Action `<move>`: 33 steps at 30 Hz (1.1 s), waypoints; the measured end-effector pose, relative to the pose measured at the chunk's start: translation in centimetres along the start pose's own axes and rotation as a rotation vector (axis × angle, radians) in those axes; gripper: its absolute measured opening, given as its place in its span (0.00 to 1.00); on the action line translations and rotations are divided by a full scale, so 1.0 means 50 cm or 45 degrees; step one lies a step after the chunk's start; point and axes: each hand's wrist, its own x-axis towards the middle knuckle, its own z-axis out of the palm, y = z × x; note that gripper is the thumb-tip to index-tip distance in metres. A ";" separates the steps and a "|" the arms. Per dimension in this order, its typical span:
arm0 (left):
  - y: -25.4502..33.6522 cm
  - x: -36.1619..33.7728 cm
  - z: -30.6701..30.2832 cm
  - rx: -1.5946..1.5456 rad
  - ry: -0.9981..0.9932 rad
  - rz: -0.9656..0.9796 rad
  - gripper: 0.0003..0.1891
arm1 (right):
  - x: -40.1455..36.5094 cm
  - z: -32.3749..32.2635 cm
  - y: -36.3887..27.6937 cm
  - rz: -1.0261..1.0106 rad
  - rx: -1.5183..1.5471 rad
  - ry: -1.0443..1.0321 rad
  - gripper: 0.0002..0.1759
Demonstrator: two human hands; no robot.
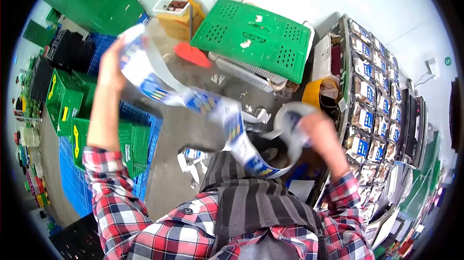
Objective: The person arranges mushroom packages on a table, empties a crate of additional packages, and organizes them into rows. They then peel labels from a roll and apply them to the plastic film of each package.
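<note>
A long label strip, white with blue and yellow print, stretches in loose curves across the view in front of me. Its upper left end is gripped by my left hand, raised with the arm stretched out. At the right, my right hand closes on the looped other end of the strip; motion blurs its fingers. The middle of the strip sags in a twist above my dark striped apron.
Wrapped packs with blue labels fill a rack on my right. A green crate lies across white baskets ahead. Green crates stand on a blue pallet at left. Paper scraps litter the floor.
</note>
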 end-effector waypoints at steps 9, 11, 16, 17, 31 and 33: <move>-0.284 -0.220 0.323 0.630 -0.809 -0.109 0.20 | -0.001 -0.161 -0.118 -0.049 0.869 0.867 0.14; -0.303 -0.252 0.355 0.833 -0.864 -0.119 0.22 | -0.013 -0.172 -0.113 -0.202 0.725 0.803 0.19; -0.395 -0.300 0.459 1.165 -0.983 0.175 0.17 | -0.093 -0.105 -0.061 -0.280 0.505 0.781 0.06; -0.420 -0.307 0.485 1.122 -1.148 0.246 0.17 | -0.119 -0.092 -0.049 -0.215 0.544 0.788 0.05; -0.697 -0.378 0.697 1.015 -1.086 -0.847 0.16 | -0.348 0.117 0.057 0.378 0.861 0.833 0.11; -0.709 -0.381 0.699 1.059 -1.202 -0.658 0.18 | -0.344 0.126 0.077 0.521 0.933 0.920 0.10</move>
